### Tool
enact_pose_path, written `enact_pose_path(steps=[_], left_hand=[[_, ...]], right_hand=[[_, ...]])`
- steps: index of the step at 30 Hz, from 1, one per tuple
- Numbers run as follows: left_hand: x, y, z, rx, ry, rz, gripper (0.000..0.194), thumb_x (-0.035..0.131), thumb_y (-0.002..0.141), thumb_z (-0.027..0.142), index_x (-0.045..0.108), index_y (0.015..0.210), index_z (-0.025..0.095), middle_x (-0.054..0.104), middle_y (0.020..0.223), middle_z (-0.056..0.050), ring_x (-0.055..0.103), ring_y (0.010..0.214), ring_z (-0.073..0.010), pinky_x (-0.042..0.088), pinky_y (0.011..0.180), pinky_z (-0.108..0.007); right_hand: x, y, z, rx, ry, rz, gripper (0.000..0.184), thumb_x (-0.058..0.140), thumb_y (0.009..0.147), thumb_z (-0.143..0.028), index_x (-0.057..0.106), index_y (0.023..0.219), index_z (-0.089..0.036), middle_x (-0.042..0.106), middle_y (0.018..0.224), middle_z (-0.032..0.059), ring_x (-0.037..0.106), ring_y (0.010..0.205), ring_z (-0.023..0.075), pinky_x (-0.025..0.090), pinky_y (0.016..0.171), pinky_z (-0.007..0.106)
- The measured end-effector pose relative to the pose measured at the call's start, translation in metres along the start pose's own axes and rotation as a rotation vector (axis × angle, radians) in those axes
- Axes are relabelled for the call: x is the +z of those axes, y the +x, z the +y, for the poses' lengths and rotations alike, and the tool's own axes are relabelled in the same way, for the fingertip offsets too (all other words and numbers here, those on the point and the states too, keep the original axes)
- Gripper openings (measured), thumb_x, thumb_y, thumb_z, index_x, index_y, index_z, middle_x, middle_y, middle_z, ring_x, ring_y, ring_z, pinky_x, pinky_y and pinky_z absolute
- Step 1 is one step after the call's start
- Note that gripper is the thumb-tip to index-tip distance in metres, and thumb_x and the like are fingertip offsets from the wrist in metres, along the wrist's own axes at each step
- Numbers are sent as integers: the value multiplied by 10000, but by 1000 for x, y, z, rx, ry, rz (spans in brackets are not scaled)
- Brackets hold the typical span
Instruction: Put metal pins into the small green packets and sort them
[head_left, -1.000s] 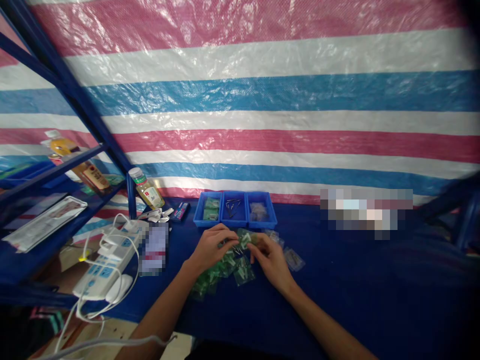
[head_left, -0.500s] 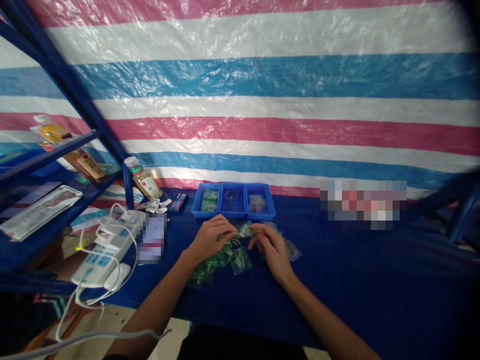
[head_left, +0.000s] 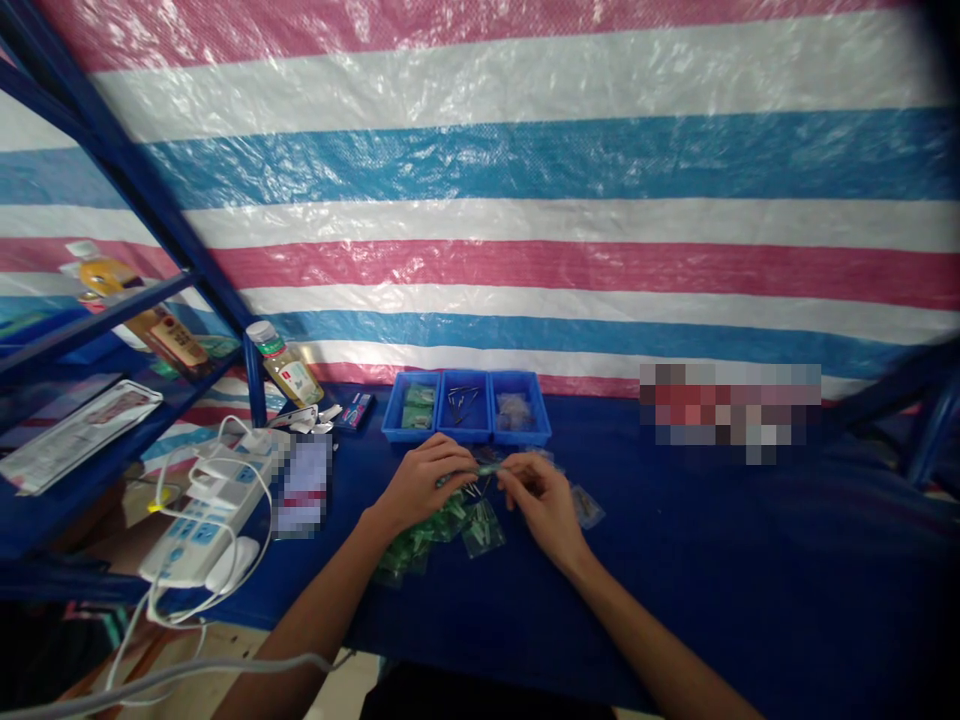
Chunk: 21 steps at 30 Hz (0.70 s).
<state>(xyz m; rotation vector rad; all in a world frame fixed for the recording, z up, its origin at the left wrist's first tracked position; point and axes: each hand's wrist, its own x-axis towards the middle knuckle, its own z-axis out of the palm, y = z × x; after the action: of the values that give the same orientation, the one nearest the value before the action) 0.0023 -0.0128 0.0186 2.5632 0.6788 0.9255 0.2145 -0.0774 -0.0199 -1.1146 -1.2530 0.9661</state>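
Between my two hands is a small clear greenish plastic bag (head_left: pixel 489 468). My left hand (head_left: pixel 429 482) has its fingers closed on the bag's left end. On the other end, my right hand (head_left: pixel 541 500) pinches with thumb and fingertips. A few thin dark metal pieces (head_left: pixel 472 489) show just below the left fingertips; whether they touch the hand I cannot tell. Under and in front of my left hand lies a pile of small green bags (head_left: pixel 412 548), with one flat bag (head_left: pixel 483 528) at its right edge. Another small bag (head_left: pixel 586 507) lies right of my right hand, partly covered.
Behind my hands stand three blue bins: green bags in the left bin (head_left: pixel 409 436), thin metal pieces in the middle bin (head_left: pixel 465 436), clear bags in the right bin (head_left: pixel 520 438). Leftward are a power strip (head_left: pixel 217 510) with cables, a bottle (head_left: pixel 289 368) and a blue metal frame (head_left: pixel 255 385).
My right hand has moved left, its fingers closing from a looser, spread pose onto the bag's edge. My left hand stays in nearly the same place. The camera view has shifted slightly.
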Motion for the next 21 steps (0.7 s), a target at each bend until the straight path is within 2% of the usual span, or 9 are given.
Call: enact_pose_path(steps=[2, 5, 6, 9, 11, 13, 16, 18, 21], left_hand=[[0, 0, 0, -1, 0, 5, 133, 627, 979, 236, 739, 1021, 177, 745, 989, -89, 642, 962, -205, 538, 902, -371], [0, -2, -1, -21, -4, 21, 121, 622, 982, 232, 718, 1003, 162, 737, 934, -88, 639, 946, -207, 535, 874, -355], [1, -3, -2, -34, -8, 29, 119, 623, 981, 237, 710, 1001, 159, 730, 915, -84, 639, 921, -201, 536, 845, -338], [3, -5, -2, -89, -30, 43, 118, 632, 978, 259, 691, 977, 157, 698, 864, -59, 624, 788, -156, 522, 729, -271], [3, -5, -2, -119, -43, 44, 114, 629, 978, 257, 689, 985, 160, 686, 857, -48, 608, 733, -134, 510, 688, -246], [2, -5, -2, -110, -47, 40, 134, 608, 982, 223, 703, 1058, 168, 695, 886, -57, 626, 776, -143, 522, 716, -252], [0, -5, -2, -49, -43, 35, 281, 551, 968, 123, 720, 1183, 188, 707, 944, -83, 654, 934, -184, 546, 794, -289], [0, -4, -2, -23, -33, 43, 338, 539, 947, 86, 734, 1198, 200, 705, 956, -90, 654, 985, -195, 551, 810, -298], [0, -4, -4, -26, -17, 57, 271, 601, 947, 130, 754, 1158, 204, 714, 932, -85, 650, 963, -195, 549, 807, -304]], right_hand=[[-1, 0, 0, -55, -88, 14, 233, 698, 923, -430, 696, 918, -197, 624, 735, 2, 555, 584, 142, 439, 546, 261], [-2, 1, 0, -109, -139, 16, 235, 697, 924, -428, 710, 885, -197, 647, 864, 39, 577, 631, 146, 452, 568, 271], [-2, 0, 1, -95, -123, 12, 238, 695, 925, -432, 703, 894, -197, 656, 867, 41, 584, 619, 146, 453, 562, 272], [-1, 0, 4, 6, -65, -9, 267, 693, 922, -464, 670, 940, -199, 620, 674, -13, 570, 521, 143, 429, 506, 260], [1, -1, 6, 68, -8, -16, 307, 706, 903, -491, 638, 1000, -208, 600, 647, -42, 535, 457, 125, 395, 444, 240], [3, -1, 6, 102, 74, -4, 380, 730, 876, -503, 586, 1100, -230, 616, 703, -56, 494, 408, 97, 351, 385, 217], [3, 0, 4, 112, 160, 19, 448, 756, 856, -480, 529, 1174, -259, 606, 686, -81, 452, 370, 80, 309, 354, 195], [2, 2, 2, 102, 163, 12, 368, 751, 860, -472, 585, 1085, -234, 608, 648, -68, 471, 374, 87, 312, 365, 201], [-1, 4, 0, 98, 107, -33, 304, 682, 909, -484, 680, 967, -185, 615, 568, -31, 508, 402, 112, 338, 410, 226]])
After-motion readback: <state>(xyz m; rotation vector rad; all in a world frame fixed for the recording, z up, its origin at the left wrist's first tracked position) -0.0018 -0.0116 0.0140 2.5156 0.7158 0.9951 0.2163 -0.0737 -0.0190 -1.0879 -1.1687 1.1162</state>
